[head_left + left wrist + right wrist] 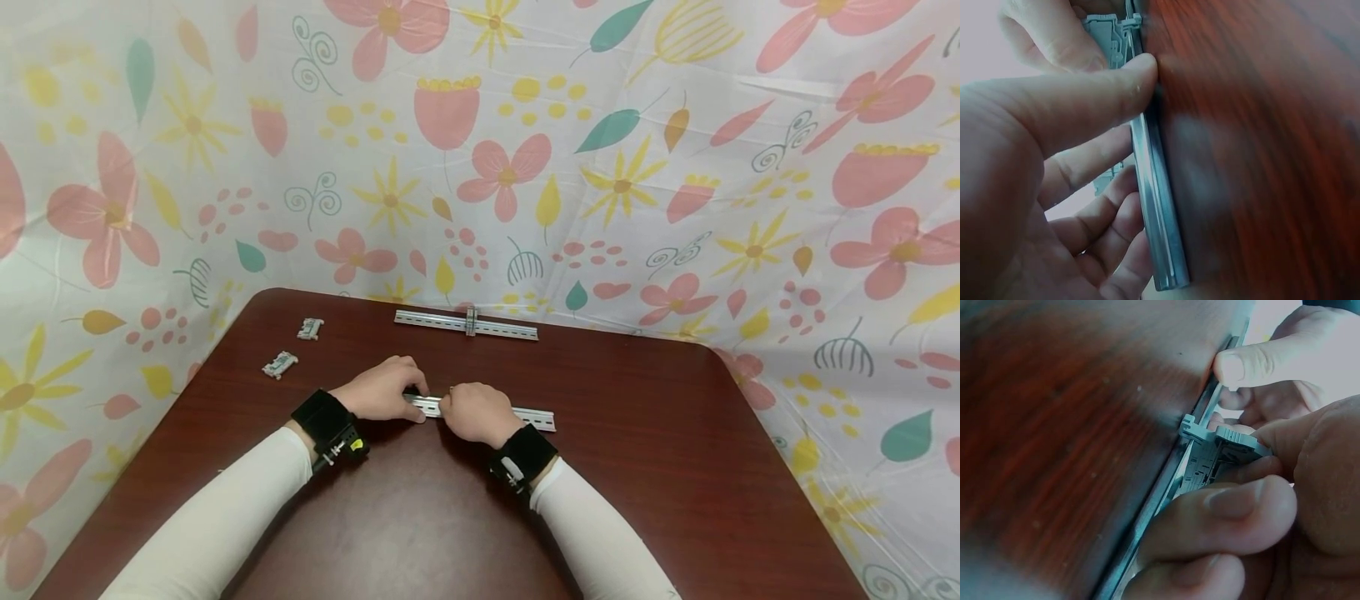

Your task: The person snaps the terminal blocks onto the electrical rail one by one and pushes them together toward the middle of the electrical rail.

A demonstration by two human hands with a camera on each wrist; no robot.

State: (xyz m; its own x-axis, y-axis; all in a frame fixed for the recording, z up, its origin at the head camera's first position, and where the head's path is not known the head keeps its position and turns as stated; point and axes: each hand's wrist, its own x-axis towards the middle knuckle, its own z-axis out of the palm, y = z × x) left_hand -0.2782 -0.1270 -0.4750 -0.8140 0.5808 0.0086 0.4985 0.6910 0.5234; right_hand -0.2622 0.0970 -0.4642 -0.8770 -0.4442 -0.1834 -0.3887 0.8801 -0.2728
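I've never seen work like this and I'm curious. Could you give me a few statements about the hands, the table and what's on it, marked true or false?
1. The right grip holds a grey block at the near rail. True.
2. The left grip touches nothing. False: it holds the near rail.
3. The far rail is bare. False: a grey piece sits across it, near its middle.
4. Two loose pale pieces lie on the left side of the table. True.
5. The person's sleeves are black. False: they are white.
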